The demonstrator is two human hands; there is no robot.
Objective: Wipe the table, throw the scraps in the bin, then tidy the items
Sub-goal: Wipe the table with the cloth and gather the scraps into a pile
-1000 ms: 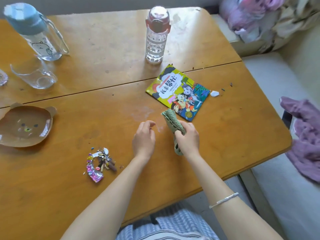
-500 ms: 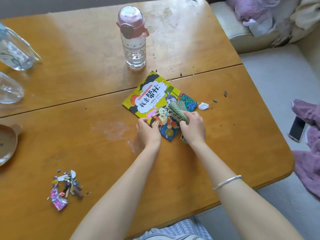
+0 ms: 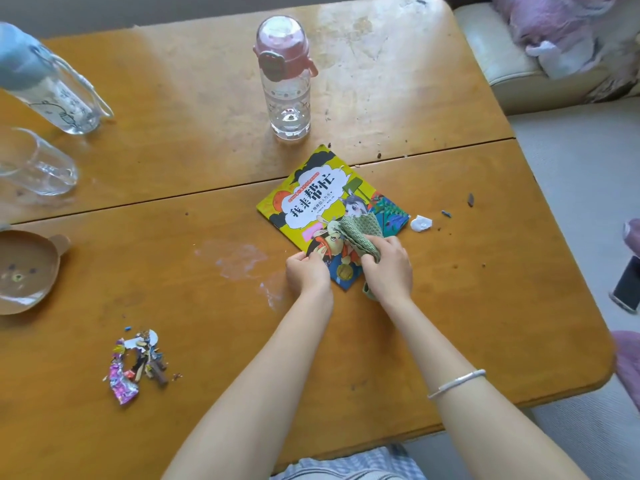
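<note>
A colourful picture book (image 3: 311, 199) lies at an angle in the middle of the wooden table (image 3: 450, 306). My right hand (image 3: 388, 268) is shut on a folded green cloth (image 3: 360, 233) that rests on the book's near right part. My left hand (image 3: 306, 270) has its fingertips on the book's near left edge. A heap of foil and paper scraps (image 3: 135, 363) sits at the near left. A white scrap (image 3: 420, 223) and small dark crumbs (image 3: 470, 199) lie just right of the book. A whitish smear (image 3: 239, 259) marks the wood to the left of my hands.
A pink-capped bottle (image 3: 285, 77) stands behind the book. At the far left are a blue-capped bottle (image 3: 41, 81) and a glass cup (image 3: 31, 162), with a brown bear-shaped plate (image 3: 24, 271) nearer. A sofa with purple cloth (image 3: 554, 29) and a phone (image 3: 627, 289) lie to the right.
Both hands moved forward from the bare wood onto the book. The cloth now lies on the cover and my left hand has taken the book's near edge.
</note>
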